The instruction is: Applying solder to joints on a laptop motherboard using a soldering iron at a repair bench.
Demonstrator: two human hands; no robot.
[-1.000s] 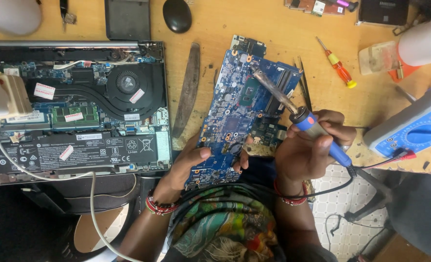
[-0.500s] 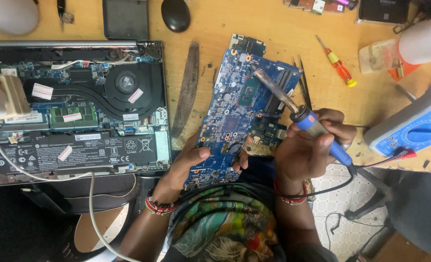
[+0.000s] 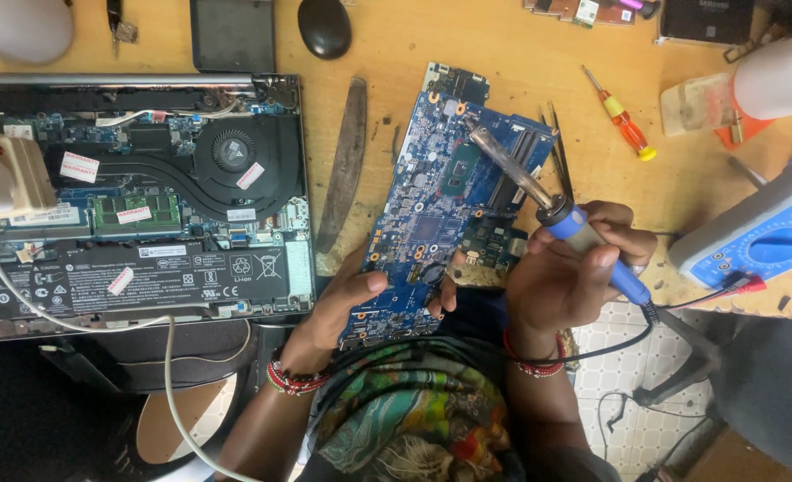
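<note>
— While wrapping the soldering iron (image 3: pixel 583 234) by its blue handle, with every finger of the right hand (image 3: pixel 565 277) curled shut around it, risks a wobble at the far end. Held well back from the tip, so probably little control there.

— Agreed. Cannot tell whether touching or just hovering over the upper part of the motherboard (image 3: pixel 440 205). Might scorch a neighbouring part or bridge two pads if allowed to drift.

— And underneath?

— Pinched at the lower edge by the left hand (image 3: pixel 351 299), thumb pressed on the top face, fingers below. Lies slanted on the wooden bench (image 3: pixel 503 45), between the open laptop (image 3: pixel 146 196) and the multimeter (image 3: pixel 762 236), with the near end hanging off towards the lap. Could tip or slide if let go.

— Worth watching the black cord (image 3: pixel 681 303) too. Trails off the handle past the bench edge; may tug if snagged.

— Textures?

— Stiff, flat, glossy blue laminate, crowded with tiny raised parts and one dark square chip. Smooth grey metal barrel, long and round; rubbery-looking grip. Scuffed, pale wood, pitted with dark marks.

— Nearby?

— Thin dark tweezers (image 3: pixel 558 147) just beside the barrel; red-and-yellow screwdriver (image 3: pixel 619 116) further up, well apart.
</note>
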